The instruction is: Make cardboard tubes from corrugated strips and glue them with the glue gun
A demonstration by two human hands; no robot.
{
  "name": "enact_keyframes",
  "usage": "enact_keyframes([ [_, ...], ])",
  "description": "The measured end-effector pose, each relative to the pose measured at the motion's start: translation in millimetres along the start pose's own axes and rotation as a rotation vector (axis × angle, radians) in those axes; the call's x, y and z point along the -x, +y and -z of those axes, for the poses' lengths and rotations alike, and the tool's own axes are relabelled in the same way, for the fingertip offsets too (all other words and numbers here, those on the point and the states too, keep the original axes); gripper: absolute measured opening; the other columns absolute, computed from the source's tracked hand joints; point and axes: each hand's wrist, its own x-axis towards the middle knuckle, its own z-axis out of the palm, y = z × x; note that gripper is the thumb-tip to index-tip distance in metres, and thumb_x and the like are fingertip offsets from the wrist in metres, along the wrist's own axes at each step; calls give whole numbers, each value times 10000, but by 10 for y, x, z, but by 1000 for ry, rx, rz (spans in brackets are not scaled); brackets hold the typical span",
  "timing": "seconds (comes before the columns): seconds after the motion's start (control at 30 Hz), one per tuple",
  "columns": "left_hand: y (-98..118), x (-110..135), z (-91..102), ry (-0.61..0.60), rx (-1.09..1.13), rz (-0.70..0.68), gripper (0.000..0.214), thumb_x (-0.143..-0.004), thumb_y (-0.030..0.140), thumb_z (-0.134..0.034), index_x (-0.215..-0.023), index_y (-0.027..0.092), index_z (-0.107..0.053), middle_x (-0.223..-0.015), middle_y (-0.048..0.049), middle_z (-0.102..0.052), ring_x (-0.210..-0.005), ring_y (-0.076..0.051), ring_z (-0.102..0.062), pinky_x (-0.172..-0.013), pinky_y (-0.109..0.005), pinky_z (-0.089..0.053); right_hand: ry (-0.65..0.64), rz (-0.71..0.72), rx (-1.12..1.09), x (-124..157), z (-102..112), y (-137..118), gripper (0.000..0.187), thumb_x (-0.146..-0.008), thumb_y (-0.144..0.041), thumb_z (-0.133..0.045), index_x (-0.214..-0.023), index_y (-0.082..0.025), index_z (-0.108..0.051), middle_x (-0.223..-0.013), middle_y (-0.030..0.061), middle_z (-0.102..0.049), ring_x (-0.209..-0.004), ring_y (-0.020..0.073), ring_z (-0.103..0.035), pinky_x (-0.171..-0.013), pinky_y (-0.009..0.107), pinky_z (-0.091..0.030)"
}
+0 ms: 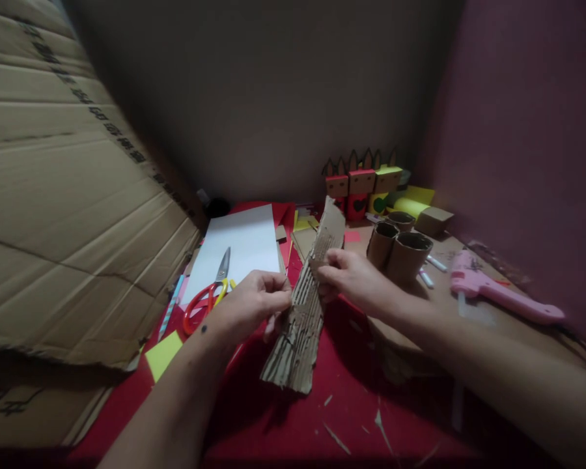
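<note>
Between my hands is a long strip of corrugated cardboard (305, 326), its ridges exposed and its surface partly torn. My left hand (261, 299) pinches the strip's left edge near the middle. Higher up, on the right edge, the fingers of my right hand (344, 273) are closed on it, at a small loose flap. The strip slants from lower left to upper right above the red tablecloth (273, 436). Left of my left hand, red-and-yellow-handled scissors (209, 299) rest partly on a white sheet of paper (244, 234).
Cardboard tubes (410, 257) stand behind my right hand. A pink glue gun (502, 293) lies at the right. At the back are box-headed figures with pointed ears (359, 189). A large cardboard sheet (68, 195) rises at the left. Paper scraps (336, 438) litter the cloth in front.
</note>
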Motion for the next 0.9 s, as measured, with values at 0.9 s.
enact_keyframes([
  [0.9, -322, 99, 314, 275, -39, 43, 147, -592, 200, -568, -489, 166, -469, -381, 41, -454, -303, -66, -388, -345, -192, -232, 56, 342, -117, 743, 141, -424, 66, -819, -219, -554, -758, -194, -550, -811, 34, -664, -742, 166, -657, -703, 327, -544],
])
